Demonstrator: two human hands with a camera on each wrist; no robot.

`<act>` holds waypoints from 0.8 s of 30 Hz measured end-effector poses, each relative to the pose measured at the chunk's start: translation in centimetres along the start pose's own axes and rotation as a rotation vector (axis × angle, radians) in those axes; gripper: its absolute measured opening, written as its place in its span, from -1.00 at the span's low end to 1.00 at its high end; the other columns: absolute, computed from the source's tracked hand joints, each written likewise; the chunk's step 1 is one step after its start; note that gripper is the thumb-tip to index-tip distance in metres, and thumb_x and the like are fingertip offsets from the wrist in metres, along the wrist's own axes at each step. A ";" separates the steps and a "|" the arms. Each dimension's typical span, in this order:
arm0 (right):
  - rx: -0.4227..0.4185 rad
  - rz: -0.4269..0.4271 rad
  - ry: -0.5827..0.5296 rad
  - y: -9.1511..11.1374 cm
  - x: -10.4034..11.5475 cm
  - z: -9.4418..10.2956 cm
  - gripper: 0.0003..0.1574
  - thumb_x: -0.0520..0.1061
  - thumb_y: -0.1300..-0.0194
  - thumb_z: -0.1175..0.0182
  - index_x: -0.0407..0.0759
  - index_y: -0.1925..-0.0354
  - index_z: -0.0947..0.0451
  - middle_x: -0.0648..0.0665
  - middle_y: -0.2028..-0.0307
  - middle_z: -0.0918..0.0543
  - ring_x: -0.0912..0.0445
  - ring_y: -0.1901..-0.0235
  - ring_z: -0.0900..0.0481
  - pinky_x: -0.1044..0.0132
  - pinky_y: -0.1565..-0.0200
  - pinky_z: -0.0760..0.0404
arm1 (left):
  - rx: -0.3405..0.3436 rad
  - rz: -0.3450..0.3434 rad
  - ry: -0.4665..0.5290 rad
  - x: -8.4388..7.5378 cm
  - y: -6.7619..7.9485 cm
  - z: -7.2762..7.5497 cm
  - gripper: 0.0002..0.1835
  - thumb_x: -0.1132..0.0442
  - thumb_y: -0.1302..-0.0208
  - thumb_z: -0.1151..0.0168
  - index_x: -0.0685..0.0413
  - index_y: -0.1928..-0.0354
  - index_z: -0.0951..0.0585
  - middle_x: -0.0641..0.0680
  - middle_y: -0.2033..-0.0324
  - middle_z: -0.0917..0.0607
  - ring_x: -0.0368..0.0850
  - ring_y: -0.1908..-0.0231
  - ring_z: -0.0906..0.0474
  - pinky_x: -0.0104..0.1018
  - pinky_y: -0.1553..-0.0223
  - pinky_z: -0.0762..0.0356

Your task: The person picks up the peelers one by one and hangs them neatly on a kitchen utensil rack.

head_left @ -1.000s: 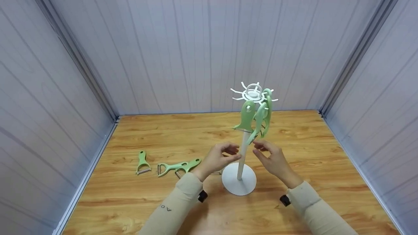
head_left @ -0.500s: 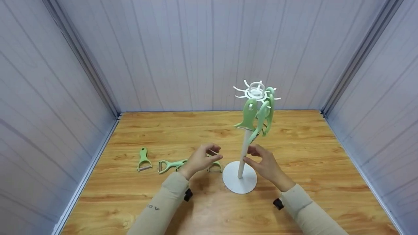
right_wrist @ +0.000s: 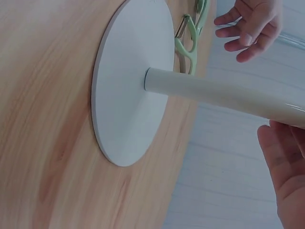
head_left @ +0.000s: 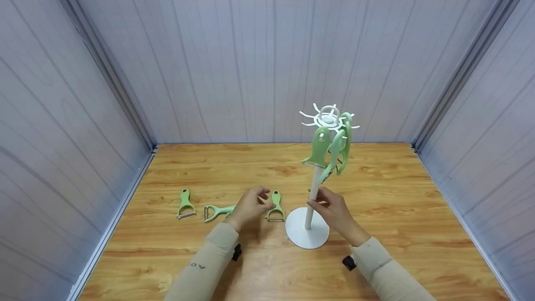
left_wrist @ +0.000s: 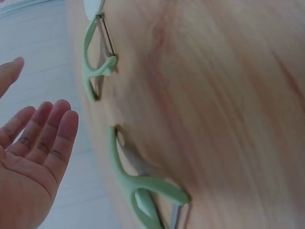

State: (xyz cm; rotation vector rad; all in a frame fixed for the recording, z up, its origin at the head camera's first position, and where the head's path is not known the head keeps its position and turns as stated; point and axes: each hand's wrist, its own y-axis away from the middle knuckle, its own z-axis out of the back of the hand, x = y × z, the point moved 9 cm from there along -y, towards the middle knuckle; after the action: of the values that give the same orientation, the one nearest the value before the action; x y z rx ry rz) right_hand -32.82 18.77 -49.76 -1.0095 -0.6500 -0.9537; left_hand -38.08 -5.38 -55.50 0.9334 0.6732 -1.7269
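A white utensil stand [head_left: 314, 188] with a ring of hooks stands on the table on its round base [head_left: 307, 240]. My right hand [head_left: 334, 211] holds its pole, thumb in front and fingers behind. Several green peelers, among them one facing me [head_left: 319, 146], hang from the stand's hooks. My left hand [head_left: 249, 205] hovers with loosely bent fingers, holding nothing. Just right of its fingertips lies a peeler [head_left: 276, 200], also seen near the base as a Y-shaped peeler [left_wrist: 88, 57] in the left wrist view. Another peeler [head_left: 217, 212] is partly hidden by the left hand.
Farther left on the wooden table [head_left: 146, 251] lies one more peeler [head_left: 185, 200], its blade toward me. Panelled walls [head_left: 209, 75] close off the back and both sides. Bare hooks [head_left: 308, 115] stick out on the stand's left side.
My left hand has moved left, away from the stand, uncovering the peeler beside the base. My right hand has moved left onto the pole and taken hold of it.
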 end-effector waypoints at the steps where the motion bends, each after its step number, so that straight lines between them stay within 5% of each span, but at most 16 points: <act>1: 0.002 -0.008 -0.008 0.0 -0.2 -0.1 -0.83 -0.29 -0.50 -0.36 -0.30 -0.01 -0.66 -0.25 0.16 -0.81 0.23 0.13 -0.77 0.39 0.13 -0.76 | 0.005 0.010 -0.001 0.2 0.0 -0.2 -0.40 0.16 -0.45 -0.47 0.27 -0.41 -0.56 0.26 -0.15 -0.70 0.08 -0.03 -0.68 0.02 -0.06 -0.73; 24: -0.032 0.005 -0.048 -0.1 -0.3 -0.1 -0.89 -0.33 -0.46 -0.37 -0.30 0.06 -0.74 -0.24 0.27 -0.80 0.32 0.26 -0.69 0.45 0.27 -0.75 | -0.039 0.104 -0.069 0.8 -1.3 -2.5 -0.25 0.11 -0.41 -0.53 0.36 -0.48 -0.47 0.40 -0.28 -0.66 0.30 -0.29 -0.65 0.18 -0.26 -0.68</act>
State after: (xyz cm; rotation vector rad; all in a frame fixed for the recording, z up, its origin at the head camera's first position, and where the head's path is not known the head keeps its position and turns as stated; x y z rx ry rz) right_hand -33.00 18.75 -50.02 -1.0644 -0.6739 -0.9402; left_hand -38.80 -3.32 -57.52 0.8631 0.6011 -1.6410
